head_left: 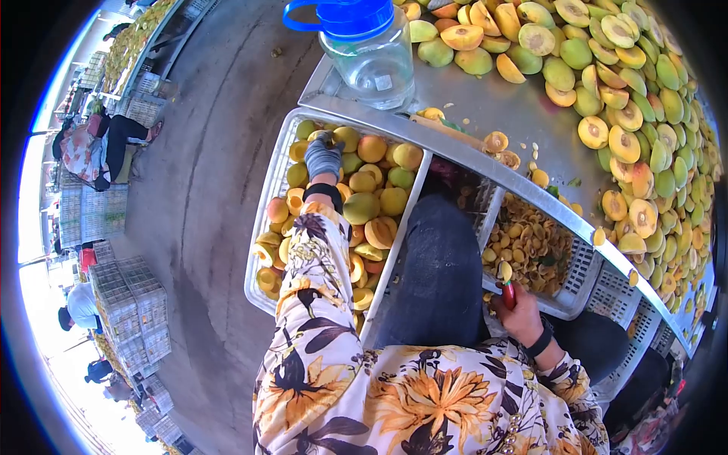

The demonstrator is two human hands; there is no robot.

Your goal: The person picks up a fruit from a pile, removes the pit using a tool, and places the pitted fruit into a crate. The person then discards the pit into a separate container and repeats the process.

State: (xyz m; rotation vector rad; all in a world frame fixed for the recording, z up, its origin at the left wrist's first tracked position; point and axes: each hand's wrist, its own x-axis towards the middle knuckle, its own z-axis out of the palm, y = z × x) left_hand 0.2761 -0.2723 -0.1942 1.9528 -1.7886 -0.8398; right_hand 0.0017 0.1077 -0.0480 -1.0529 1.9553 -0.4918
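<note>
My left hand point(324, 158), in a grey glove, reaches into the far part of a white plastic crate point(256, 262) of whole and halved apricots point(361, 208). Its fingers curl down among the fruit, and what they close on is hidden. By my right knee, my bare right hand point(522, 315) grips a small red-handled tool point(509, 294) with a short, yellowish, spoon-like tip pointing up. Just beyond that tip lies a lower crate holding many small yellow-brown pits point(528, 244).
A metal table point(485, 106) with a raised edge carries a big heap of halved apricots point(626, 144). A clear bottle with a blue lid point(371, 64) stands on its corner. Stacked crates point(133, 311) and other people point(91, 152) are across the concrete floor to the left.
</note>
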